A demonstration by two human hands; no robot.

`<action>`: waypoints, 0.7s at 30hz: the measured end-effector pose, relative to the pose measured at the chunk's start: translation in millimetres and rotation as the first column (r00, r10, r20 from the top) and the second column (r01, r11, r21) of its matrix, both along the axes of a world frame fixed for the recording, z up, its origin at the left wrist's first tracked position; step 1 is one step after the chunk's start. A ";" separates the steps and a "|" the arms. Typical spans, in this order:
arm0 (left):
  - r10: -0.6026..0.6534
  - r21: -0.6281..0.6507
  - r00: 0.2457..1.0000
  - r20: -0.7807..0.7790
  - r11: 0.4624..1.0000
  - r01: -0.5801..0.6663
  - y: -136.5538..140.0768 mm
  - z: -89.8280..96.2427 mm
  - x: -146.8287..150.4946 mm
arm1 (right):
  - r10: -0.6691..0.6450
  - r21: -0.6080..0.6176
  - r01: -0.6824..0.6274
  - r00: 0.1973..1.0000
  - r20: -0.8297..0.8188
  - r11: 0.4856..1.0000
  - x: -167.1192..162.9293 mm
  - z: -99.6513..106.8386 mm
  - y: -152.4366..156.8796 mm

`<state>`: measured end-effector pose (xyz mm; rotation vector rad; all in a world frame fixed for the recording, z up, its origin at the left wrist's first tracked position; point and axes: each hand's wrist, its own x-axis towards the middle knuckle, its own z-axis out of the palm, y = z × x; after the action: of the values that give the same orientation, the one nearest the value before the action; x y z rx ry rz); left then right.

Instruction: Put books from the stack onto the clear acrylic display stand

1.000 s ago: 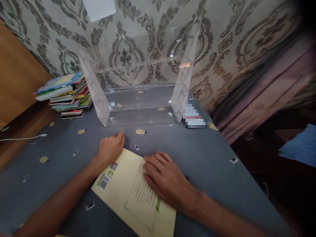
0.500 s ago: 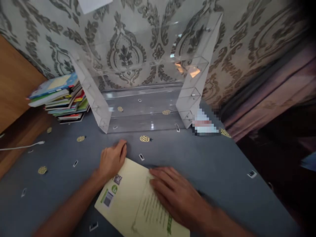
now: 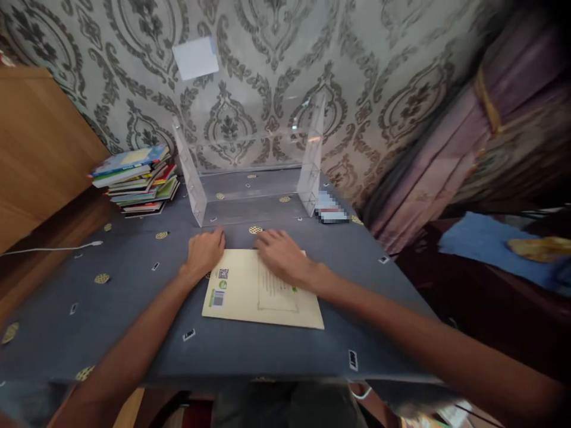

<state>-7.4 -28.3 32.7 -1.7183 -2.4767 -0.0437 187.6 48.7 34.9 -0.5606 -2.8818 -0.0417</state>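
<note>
A cream-coloured book lies flat on the table, its back cover up, with a barcode, a QR code and a framed block of text. At its upper left corner is my left hand, fingers curled and closed at the edge; their undersides are hidden. Across the upper right part of the cover rests my right hand, palm down, with fingers stretched past the top edge. Behind both hands stands a clear acrylic rack with tiered, see-through shelves.
A stack of books stands at the back left, near a wooden cabinet. A white cable lies on the left. Right of the rack is a blurred packet. The patterned grey tablecloth ends at the front edge.
My view has tilted and drawn back, so more of the table shows. The book now lies squarer to the rack, and my right hand has shifted to its top edge.
</note>
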 end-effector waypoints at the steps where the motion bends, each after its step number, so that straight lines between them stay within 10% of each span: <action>1: -0.023 0.024 1.000 -0.017 0.999 0.023 -0.7 -0.1 0.3 | 0.028 -0.023 -0.028 1.000 0.006 0.999 -9.8 -1.2 -16.8; 7: -0.156 0.091 0.987 -0.048 0.983 0.160 4.3 -11.4 -7.5 | 0.116 -0.205 -0.138 0.986 -0.116 0.969 -38.4 -26.8 -72.2; 21: -0.267 -0.003 0.954 -0.136 0.963 0.269 9.4 -4.5 -8.3 | -0.203 -0.184 0.196 0.979 -0.022 0.963 89.2 -56.7 10.6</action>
<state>-15.7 -18.9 28.2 -1.9686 -2.1292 0.0275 276.7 59.3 -21.8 -0.8736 -2.7954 0.2016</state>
